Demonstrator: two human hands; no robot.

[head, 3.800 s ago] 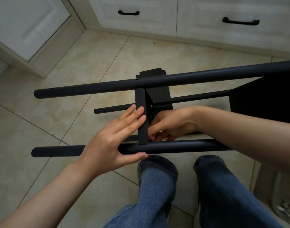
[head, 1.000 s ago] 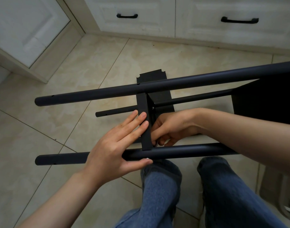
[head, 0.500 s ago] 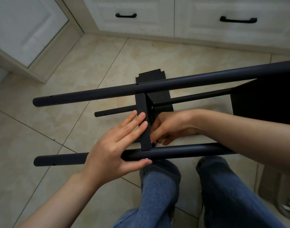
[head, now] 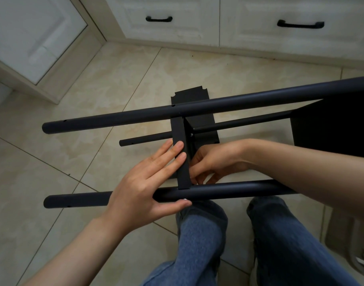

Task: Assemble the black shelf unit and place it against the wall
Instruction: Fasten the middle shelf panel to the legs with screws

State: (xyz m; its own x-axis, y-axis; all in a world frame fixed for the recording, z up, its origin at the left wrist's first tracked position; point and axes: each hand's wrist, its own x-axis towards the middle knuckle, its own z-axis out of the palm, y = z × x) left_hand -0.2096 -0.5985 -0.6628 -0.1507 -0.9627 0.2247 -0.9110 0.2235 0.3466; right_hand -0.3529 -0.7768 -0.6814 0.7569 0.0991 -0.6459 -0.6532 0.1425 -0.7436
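Thumb of the left hand point(head: 143, 182) stays under the near pole point(head: 228, 189), fingers flat on the shelf panel point(head: 182, 153). Right hand point(head: 216, 159) keeps working behind it, fingers curled; what they pinch is hidden. Shelf unit point(head: 259, 98) lies sideways above the floor point(head: 115, 79), barely moved, so this joint seems unfinished.

Beige marbled floor tiles point(head: 119, 79) with thin dark grout lines fill the middle of the frame. Across the top runs a white cabinet front point(head: 249, 15) with two black handles, one at top centre point(head: 159, 19) and one at upper right point(head: 300, 24). A white panelled door point(head: 32, 34) stands at the upper left.
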